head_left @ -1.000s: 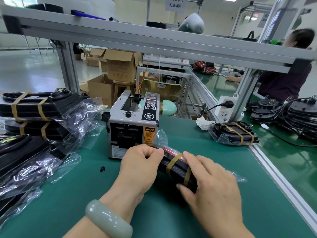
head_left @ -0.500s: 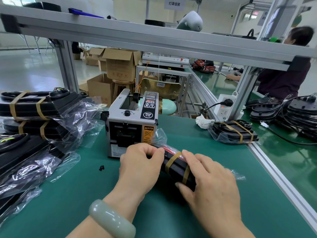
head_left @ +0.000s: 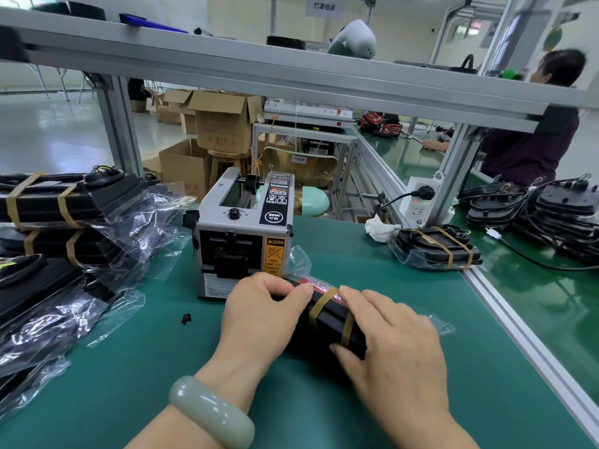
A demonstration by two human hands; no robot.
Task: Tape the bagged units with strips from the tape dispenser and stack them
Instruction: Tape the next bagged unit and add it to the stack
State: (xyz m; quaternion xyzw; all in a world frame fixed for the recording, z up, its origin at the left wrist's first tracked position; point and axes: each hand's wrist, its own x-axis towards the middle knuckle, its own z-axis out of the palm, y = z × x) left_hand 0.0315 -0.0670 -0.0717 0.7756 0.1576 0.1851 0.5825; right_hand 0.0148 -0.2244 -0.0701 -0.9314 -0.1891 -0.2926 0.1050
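Head view, read from the left. Found a stack of taped units at the far left of the tabletop, each banded twice in brown, with loose untaped bags heaped nearer, below it. Noted the tape dispenser standing right of that stack, mouth facing near, just beyond the left hand; could not make out any cut strip in the mouth. Saw the left hand curled round the far-left end of the bagged unit, thumb laid over its top edge. Traced the unit's long axis slantwise, far-left to near-right, bridging the two hands. Counted only one tape band on it, wrapped near the middle, right by the index fingertip of the right hand. Saw the right hand gripping the near-right end, fingers across the top and thumb at the lower edge. Spotted one more taped unit lying well apart at the far right. Judged a second band likely due on the left half, as on the stacked ones: dispenser straight ahead of the left hand, so that hand nearer for the strip, and nearer the stack too, well off to the left.
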